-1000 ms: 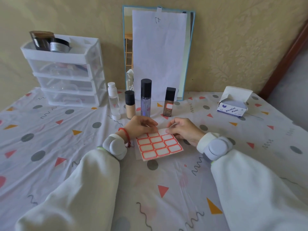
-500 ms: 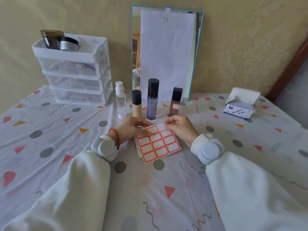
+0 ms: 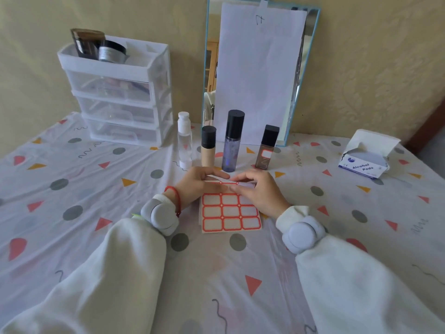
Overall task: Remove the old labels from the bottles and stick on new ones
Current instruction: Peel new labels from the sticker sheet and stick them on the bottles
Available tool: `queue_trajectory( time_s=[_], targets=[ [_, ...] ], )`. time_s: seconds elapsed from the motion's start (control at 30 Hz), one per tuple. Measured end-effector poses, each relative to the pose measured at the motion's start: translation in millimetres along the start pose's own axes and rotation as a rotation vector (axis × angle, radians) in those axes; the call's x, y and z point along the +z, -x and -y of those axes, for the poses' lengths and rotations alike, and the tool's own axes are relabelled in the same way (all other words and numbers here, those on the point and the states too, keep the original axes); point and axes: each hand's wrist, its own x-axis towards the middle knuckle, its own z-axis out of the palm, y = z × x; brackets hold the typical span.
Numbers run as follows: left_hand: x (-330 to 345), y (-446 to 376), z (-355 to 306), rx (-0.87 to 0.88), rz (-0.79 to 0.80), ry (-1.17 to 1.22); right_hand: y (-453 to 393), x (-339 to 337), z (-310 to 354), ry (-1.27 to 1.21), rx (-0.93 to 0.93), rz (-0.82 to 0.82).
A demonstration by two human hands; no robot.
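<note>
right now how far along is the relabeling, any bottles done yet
One looks done: the brown bottle already carries a red-bordered label. In hand: the left hand and right hand are both at the far edge of the label sheet, apparently peeling one off. Left: the clear bottle, beige bottle and purple bottle show no new label from this side.

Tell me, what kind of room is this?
Probably a bedroom or dressing corner at home. A mirror leans on the wallpapered wall, makeup bottles stand in a row, and a small plastic drawer unit sits on the patterned cloth.
</note>
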Motion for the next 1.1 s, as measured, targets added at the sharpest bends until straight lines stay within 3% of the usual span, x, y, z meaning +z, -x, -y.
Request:
queue_trajectory(
  time_s=[0.23,0.43,0.8,0.87,1.0,1.1],
  targets=[
    [0.6,-0.1,-0.8,-0.065,-0.098,0.155,2.7,-1.1,-8.2,0.053,-0.058,-0.062],
    [1.3,1.5,-2.0,-0.1,-0.041,0.167,4.8,2.8,-10.3,0.131,-0.11,-0.081],
    [0.9,2.3,-2.0,-0.095,-0.077,0.166,7.9,11.0,-7.7,0.299,-0.26,-0.193],
    [1.8,2.1,-2.3,-0.097,-0.087,0.161,8.6,12.4,-7.5,0.322,-0.242,-0.214],
    [4.9,1.9,-2.9,-0.089,-0.023,0.221,8.2,7.7,-8.2,0.06,-0.079,-0.102],
    [5.6,0.2,-1.7,-0.127,-0.026,0.222,8.5,5.1,-6.9,-0.029,-0.001,-0.108]
  ],
)
